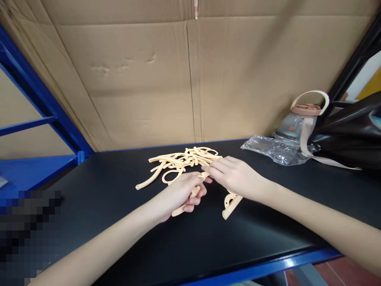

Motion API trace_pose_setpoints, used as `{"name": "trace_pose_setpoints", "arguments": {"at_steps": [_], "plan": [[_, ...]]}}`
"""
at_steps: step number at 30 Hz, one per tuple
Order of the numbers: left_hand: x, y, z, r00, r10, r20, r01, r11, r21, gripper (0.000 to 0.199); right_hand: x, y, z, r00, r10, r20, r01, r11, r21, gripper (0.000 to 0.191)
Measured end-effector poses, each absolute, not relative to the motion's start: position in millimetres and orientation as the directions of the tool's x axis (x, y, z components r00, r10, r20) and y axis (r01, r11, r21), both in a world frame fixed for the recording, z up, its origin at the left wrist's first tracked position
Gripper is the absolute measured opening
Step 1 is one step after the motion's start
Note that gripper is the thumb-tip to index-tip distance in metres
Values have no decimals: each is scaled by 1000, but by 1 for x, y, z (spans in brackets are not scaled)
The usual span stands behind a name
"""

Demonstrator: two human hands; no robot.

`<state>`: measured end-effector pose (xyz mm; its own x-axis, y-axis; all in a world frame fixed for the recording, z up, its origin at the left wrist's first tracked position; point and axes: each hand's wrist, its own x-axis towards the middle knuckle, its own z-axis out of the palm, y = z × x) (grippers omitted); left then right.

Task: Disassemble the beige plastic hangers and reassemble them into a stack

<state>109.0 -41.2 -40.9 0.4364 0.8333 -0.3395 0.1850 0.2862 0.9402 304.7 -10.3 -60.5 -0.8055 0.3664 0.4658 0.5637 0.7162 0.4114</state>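
Observation:
My left hand [186, 190] is closed around a cream plastic hanger piece [178, 210], whose lower end sticks out below the palm. My right hand [230, 174] pinches a cream plastic part [204, 174] at the left hand's fingertips; whether the two parts are joined is hidden by the fingers. Just behind the hands lies a loose pile of cream hanger pieces [172, 159], with curved arms and looped hook parts. Partly under my right hand, another cream piece with a half-round, holed end [232, 205] rests on the table.
The black tabletop [119, 230] has a blue metal edge in front. A cardboard wall [133, 79] stands behind it. At the back right are a crinkled clear plastic bag [275, 150], a water bottle [297, 121] with a strap, and a shiny black bag [351, 127]. Blue frame posts [53, 107] rise on the left.

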Motion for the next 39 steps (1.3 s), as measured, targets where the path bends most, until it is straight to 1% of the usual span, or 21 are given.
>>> {"name": "trace_pose_setpoints", "arguments": {"at_steps": [2, 5, 10, 13, 15, 17, 19, 20, 21, 22, 23, 24, 25, 26, 28, 30, 32, 34, 36, 37, 39], "plan": [[109, -44, -39, 446, 820, -359, 199, 300, 933, 21, 303, -12, -62, -848, 288, 445, 493, 739, 460, 26], [106, -43, -38, 476, 790, -387, 230, 312, 922, 25, 306, -13, -65, -874, 240, 422, 437, 767, 470, 28], [102, -37, -37, 491, 787, -375, 202, 316, 927, 22, 301, -17, -70, -867, 237, 438, 464, 704, 539, 24], [107, -37, -41, 444, 821, -358, 217, 289, 932, 22, 292, -21, -72, -837, 327, 439, 533, 669, 518, 23], [110, -40, -44, 399, 836, -378, 281, 280, 918, 22, 291, -20, -72, -798, 470, 377, 600, 679, 424, 20], [111, -41, -47, 368, 855, -367, 383, 221, 897, 23, 293, -16, -71, -720, 628, 297, 694, 663, 279, 16], [107, -38, -49, 333, 924, -188, 508, -8, 861, 25, 298, -10, -68, -612, 741, 275, 783, 616, 83, 14], [103, -34, -48, 313, 949, -33, 584, -165, 795, 27, 301, -8, -67, -563, 777, 282, 802, 596, -38, 14], [98, -29, -48, 298, 942, 156, 668, -322, 671, 27, 304, -6, -65, -522, 802, 291, 797, 580, -168, 16], [91, -22, -47, 283, 906, 315, 759, -412, 505, 29, 305, -4, -64, -486, 821, 299, 769, 564, -300, 20], [85, -14, -47, 298, 864, 405, 830, -445, 338, 32, 306, -4, -64, -453, 838, 305, 726, 545, -419, 23], [77, -5, -47, 332, 831, 446, 866, -456, 206, 36, 307, -3, -64, -423, 852, 308, 681, 524, -512, 25], [70, 3, -48, 375, 812, 447, 876, -468, 116, 39, 307, -3, -64, -399, 864, 308, 643, 503, -577, 26], [63, 12, -51, 412, 800, 436, 872, -485, 66, 40, 307, -3, -65, -378, 873, 309, 616, 486, -620, 27], [52, 26, -57, 437, 786, 438, 865, -500, 34, 44, 306, -3, -66, -349, 884, 312, 589, 466, -660, 30], [48, 33, -63, 425, 783, 454, 866, -498, 47, 48, 306, -4, -65, -324, 890, 319, 604, 455, -655, 32], [53, 30, -62, 386, 780, 493, 852, -506, 134, 51, 305, -7, -62, -298, 892, 341, 657, 450, -605, 31], [66, 17, -53, 316, 800, 510, 770, -530, 355, 49, 302, -12, -57, -288, 871, 398, 731, 468, -496, 28], [83, -2, -39, 261, 882, 392, 525, -470, 710, 45, 298, -18, -51, -300, 811, 502, 784, 510, -355, 28], [91, -12, -32, 304, 895, 328, 379, -429, 820, 46, 297, -22, -48, -310, 769, 560, 795, 532, -290, 28], [105, -31, -20, 415, 878, 238, 242, -358, 902, 41, 294, -28, -42, -322, 680, 659, 794, 573, -203, 29]]}}
